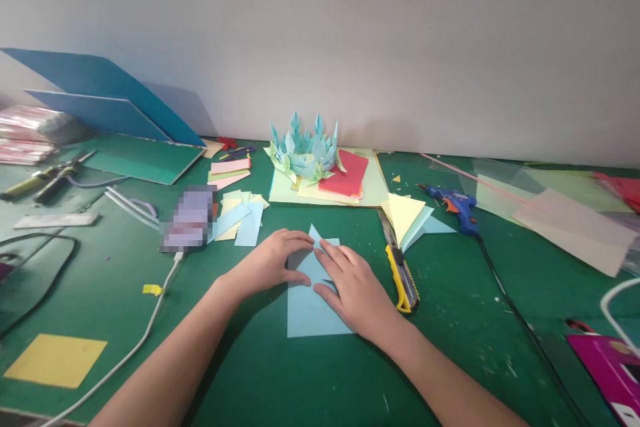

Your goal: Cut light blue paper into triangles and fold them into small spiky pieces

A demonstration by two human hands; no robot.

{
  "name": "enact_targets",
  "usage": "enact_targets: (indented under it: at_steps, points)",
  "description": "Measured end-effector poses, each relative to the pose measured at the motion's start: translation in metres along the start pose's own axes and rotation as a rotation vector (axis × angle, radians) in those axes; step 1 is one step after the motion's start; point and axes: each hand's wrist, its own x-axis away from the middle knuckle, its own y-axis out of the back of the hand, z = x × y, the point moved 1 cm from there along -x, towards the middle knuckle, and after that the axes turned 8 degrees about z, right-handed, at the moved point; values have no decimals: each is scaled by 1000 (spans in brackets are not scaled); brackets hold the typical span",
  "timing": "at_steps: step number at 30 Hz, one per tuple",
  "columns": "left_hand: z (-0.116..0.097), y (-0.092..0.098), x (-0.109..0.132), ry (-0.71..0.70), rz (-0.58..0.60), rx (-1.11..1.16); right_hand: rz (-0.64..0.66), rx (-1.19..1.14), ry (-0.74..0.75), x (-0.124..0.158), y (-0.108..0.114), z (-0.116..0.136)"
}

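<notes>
A light blue paper square (313, 320) lies flat on the green table in front of me. On top of it is a smaller light blue folded paper (315, 267), its pointed tip facing away from me. My left hand (273, 260) rests at the left of the folded paper, thumb and fingers curved apart with fingertips touching it. My right hand (360, 283) lies over its right part, fingers stretched out and spread on the paper. The right hand covers part of the fold and the square's right side.
A blue and green origami piece (305, 153) stands at the back on coloured sheets (370, 190). A yellow box cutter (400, 277) lies right of my hand, near folded papers (407, 217) and a blue glue gun (460, 207). On the left are a phone (190, 220) and pliers (53, 180).
</notes>
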Motion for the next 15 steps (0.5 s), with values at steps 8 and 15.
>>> enact_targets:
  at_steps: [8,15]
  points:
    - [5,0,3,-35,10,1,-7,9,16,-1,1,0]
    - [7,0,4,-44,30,25,-18,-22,22,0,0,-1]
